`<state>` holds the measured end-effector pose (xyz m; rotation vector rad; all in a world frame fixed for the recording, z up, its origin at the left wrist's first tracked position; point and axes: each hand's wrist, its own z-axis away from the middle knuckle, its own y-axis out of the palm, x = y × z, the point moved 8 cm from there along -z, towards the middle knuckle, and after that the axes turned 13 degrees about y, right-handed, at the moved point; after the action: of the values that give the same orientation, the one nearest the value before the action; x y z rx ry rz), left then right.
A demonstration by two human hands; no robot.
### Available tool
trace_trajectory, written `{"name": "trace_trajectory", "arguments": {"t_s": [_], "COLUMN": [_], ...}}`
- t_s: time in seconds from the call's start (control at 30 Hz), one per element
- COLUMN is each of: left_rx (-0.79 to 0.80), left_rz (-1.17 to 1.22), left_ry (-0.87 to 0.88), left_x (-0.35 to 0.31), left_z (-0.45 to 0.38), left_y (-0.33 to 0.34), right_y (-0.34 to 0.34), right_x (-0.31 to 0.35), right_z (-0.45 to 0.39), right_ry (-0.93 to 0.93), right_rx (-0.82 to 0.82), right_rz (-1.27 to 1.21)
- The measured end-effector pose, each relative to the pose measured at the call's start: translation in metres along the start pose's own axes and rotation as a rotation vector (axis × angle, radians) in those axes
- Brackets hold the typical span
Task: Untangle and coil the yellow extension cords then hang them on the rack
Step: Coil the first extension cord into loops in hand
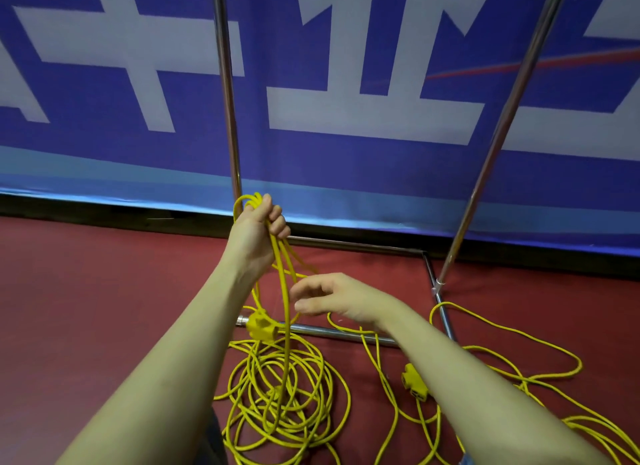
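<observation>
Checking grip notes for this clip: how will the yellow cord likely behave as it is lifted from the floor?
Probably floppy: the cord hangs limp in long loops from the left hand. Likely to snag, since the pile on the floor overlaps itself. Its socket block may swing as dangling weight.
</observation>
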<state>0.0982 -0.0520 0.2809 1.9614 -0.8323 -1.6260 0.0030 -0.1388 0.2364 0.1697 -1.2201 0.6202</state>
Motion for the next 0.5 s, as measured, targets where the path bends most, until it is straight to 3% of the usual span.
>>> {"name": "trace_trajectory", "arguments": {"t_s": [0.2, 0.37, 0.5], "left_rx": [0.002, -0.008, 0.092], "left_rz": [0.079, 0.296, 0.222], "left_ry": [-0.032, -0.150, -0.133], "left_x": [-0.005, -0.006, -0.016], "left_z": [0.003, 0.005, 0.013], "left_y": [0.009, 0.010, 0.018], "right_y": [-0.020, -0.061, -0.076], "right_x": [-0.004, -0.035, -0.053], "right_z": [0.007, 0.014, 0.023], "right_ry": [0.011, 0.130, 0.183], "right_rx": [0.007, -0.272, -0.356], "right_rz": [-0.246, -0.009, -0.033]}}
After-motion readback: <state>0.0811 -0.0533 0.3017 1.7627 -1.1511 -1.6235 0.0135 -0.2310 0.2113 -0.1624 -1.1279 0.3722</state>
